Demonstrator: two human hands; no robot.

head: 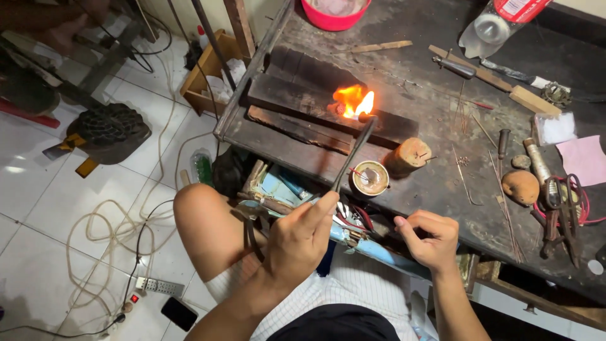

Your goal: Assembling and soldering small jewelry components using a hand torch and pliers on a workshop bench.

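Torch nozzle (353,151) is the main thing going on: a thin dark rod running from the left hand (302,237) up to the flame (355,101) on the charred block (328,104) at the bench's left end. Starting way left though, there's a tangle of cable (113,230) over the white floor tiles, plus a power strip (159,287) and a phone (179,313) lying near the person's bare knee (202,215). Left hand pinches the rod's near end, thumb and fingertips closed tight on it, probably so the hand sits well back from the heat. Block looks like it's there to take the burn instead of the workbench (442,189). Just beside the rod sits a small round pot (370,179) and a wooden stub (409,155), close enough to reach. Right hand (430,240) hovers at the bench edge, fingers curled in loosely; can't tell if there's anything in them. Further right: wires (505,215), a brown lump (521,187), pliers (562,215), pink cloth (584,159).
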